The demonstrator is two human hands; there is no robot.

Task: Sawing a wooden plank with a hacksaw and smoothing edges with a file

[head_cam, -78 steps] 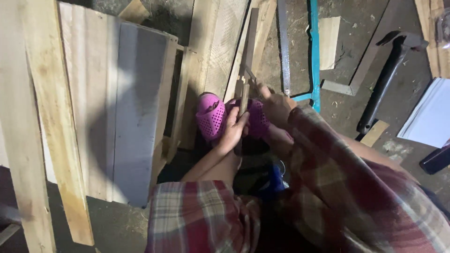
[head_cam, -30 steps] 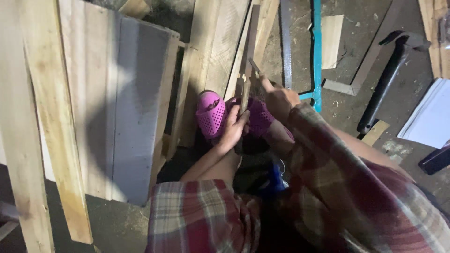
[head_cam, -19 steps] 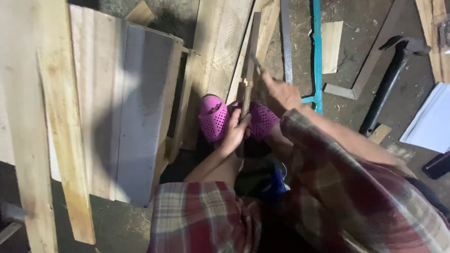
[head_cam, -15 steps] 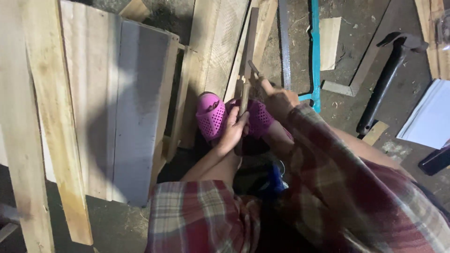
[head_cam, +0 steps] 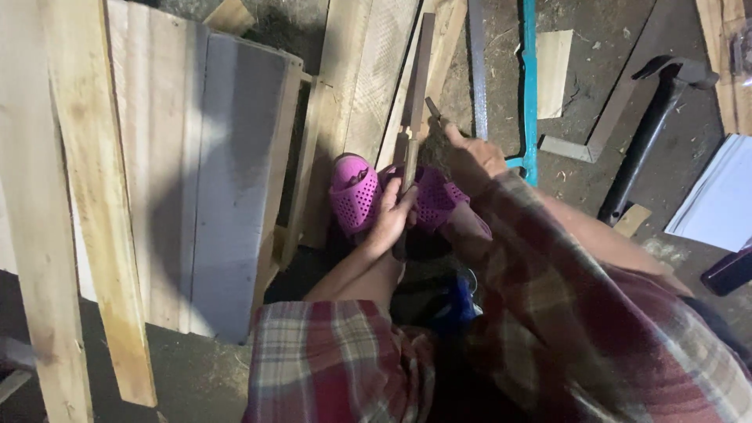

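Although the scene is dim, the left hand shows fairly well: its fingers are wrapped around a narrow wooden strip that runs away toward twelve o'clock, standing on edge between two pink perforated clogs. At about one o'clock from it, the right hand is closed on a small dark tool whose tip meets the strip's right side; what kind of tool it is cannot be made out, and the hand covers most of it. The second clog is half hidden behind the left hand and the strip. Plaid sleeves fill the lower frame and cover the person's legs and whatever lies at six o'clock, apart from a scrap of blue that is too dark to identify.

Underfoot is a rough, dusty floor, scattered with chips. Pale planks lie under the clogs, and a slatted panel sits at nine o'clock, with a long board across it that is cut off by the top edge. At one o'clock a saw with a teal frame lies beside the right hand. A black hammer rests at two o'clock, near a metal square. White sheets at three o'clock are cut off by the right edge.
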